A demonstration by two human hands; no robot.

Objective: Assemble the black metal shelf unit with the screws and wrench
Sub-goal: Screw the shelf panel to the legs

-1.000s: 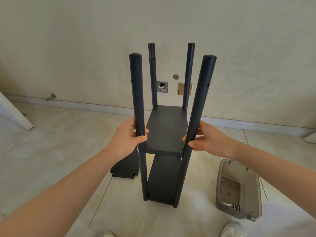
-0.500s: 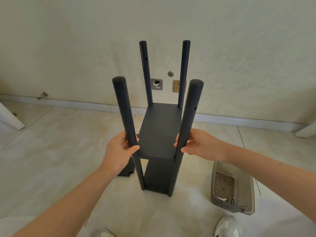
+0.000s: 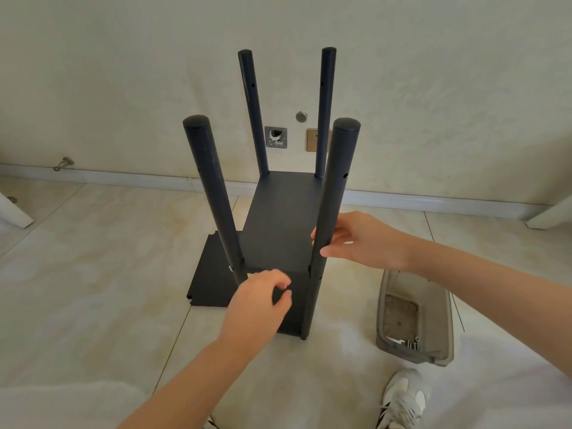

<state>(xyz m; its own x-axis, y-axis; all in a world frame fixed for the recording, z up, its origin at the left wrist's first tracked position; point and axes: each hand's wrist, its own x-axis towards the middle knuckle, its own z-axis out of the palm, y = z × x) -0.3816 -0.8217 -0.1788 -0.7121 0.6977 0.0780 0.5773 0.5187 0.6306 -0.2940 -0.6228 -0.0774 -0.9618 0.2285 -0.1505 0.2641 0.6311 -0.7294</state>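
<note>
The black metal shelf unit [image 3: 278, 224] stands on the shiny tile floor [image 3: 93, 274] by the wall. It has four round, smooth poles and flat shelves. The right hand [image 3: 356, 239] wraps its fingers and thumb around the front right pole [image 3: 335, 187]. The left hand [image 3: 260, 301] floats low in front, fingers loosely bent, holding nothing.

Tiny indistinct screws [image 3: 410, 344] in grey tray [image 3: 449, 317]
</note>
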